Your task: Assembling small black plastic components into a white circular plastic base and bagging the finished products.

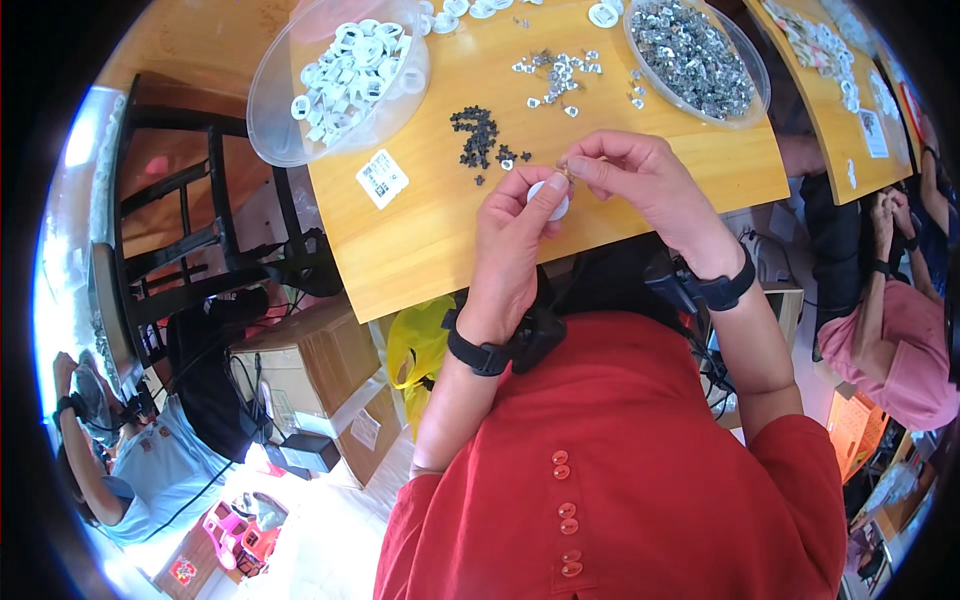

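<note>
Above the near edge of the wooden table (400, 265), my left hand (505, 240) is closed on a small white disc-shaped piece (552, 197), held between thumb and fingers. My right hand (640, 180) meets it at the fingertips. Its thumb and index finger pinch a tiny brownish part (566, 173) against the disc's upper edge; the part is too small to name. Just beyond my left fingertips lie several small black cross-shaped parts (476, 137). Farther back is a scatter of small silver metal parts (562, 78).
A clear tub (268, 115) of white round pieces stands at the table's far left, a clear bowl (752, 112) of silver parts at the far right. A white printed label (382, 179) lies left. Cardboard box (315, 365) and yellow bag (417, 345) are below. Co-workers sit at both sides.
</note>
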Demonstrator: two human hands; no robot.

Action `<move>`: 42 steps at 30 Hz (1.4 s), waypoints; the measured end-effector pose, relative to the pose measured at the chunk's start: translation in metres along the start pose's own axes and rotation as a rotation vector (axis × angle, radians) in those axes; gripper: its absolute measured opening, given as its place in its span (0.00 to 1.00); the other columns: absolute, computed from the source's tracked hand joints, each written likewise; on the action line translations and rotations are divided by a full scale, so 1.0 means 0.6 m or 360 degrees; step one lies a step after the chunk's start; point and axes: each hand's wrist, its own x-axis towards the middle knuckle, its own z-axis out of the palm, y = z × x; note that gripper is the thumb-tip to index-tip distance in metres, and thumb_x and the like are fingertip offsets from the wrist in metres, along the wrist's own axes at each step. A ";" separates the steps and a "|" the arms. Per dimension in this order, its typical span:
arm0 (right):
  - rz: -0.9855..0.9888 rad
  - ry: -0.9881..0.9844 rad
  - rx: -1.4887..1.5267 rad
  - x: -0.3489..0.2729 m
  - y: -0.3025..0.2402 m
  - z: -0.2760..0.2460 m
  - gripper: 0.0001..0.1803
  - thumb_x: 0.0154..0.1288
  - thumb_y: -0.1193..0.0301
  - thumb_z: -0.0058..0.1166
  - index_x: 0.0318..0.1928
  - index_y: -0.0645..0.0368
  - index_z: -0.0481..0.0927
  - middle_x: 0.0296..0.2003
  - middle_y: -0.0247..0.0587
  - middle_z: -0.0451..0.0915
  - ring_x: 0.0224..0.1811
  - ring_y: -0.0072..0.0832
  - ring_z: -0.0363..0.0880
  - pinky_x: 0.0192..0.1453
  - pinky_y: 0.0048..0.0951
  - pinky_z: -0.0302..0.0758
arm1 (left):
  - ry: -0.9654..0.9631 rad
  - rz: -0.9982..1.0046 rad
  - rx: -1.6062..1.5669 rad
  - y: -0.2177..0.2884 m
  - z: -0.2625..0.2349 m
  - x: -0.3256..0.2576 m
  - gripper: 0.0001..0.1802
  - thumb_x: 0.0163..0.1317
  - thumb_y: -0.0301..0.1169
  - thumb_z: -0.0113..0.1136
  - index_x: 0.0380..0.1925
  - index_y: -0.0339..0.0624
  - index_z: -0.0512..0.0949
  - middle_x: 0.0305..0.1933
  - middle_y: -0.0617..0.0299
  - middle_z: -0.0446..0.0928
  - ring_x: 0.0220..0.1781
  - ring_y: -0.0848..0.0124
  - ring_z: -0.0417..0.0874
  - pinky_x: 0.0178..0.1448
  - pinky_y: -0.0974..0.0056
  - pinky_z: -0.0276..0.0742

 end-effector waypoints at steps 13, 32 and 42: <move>-0.0242 0.0213 -0.0531 -0.025 -0.012 0.035 0.08 0.62 0.72 0.56 0.33 0.66 0.78 0.21 0.35 0.77 0.21 0.17 0.69 0.25 0.21 0.67 | 0.0210 0.0253 0.0112 -0.011 0.003 -0.010 0.06 0.64 0.33 0.59 0.35 0.43 0.77 0.31 0.71 0.74 0.31 0.83 0.69 0.36 0.76 0.64; -0.0859 0.0263 -0.1143 -0.024 -0.020 0.041 0.04 0.62 0.76 0.50 0.36 0.60 0.70 0.30 0.45 0.73 0.34 0.47 0.73 0.35 0.40 0.70 | -0.0015 0.0133 -0.0209 0.001 -0.037 -0.010 0.16 0.68 0.28 0.50 0.54 0.35 0.71 0.50 0.56 0.76 0.44 0.73 0.78 0.52 0.71 0.76; -0.0310 0.0201 -0.0405 -0.026 0.008 0.076 0.06 0.67 0.74 0.48 0.35 0.65 0.70 0.26 0.44 0.77 0.26 0.29 0.79 0.30 0.29 0.72 | 0.0248 0.0251 -0.0198 -0.007 -0.025 -0.009 0.09 0.67 0.26 0.52 0.45 0.39 0.74 0.51 0.55 0.78 0.49 0.74 0.79 0.53 0.70 0.76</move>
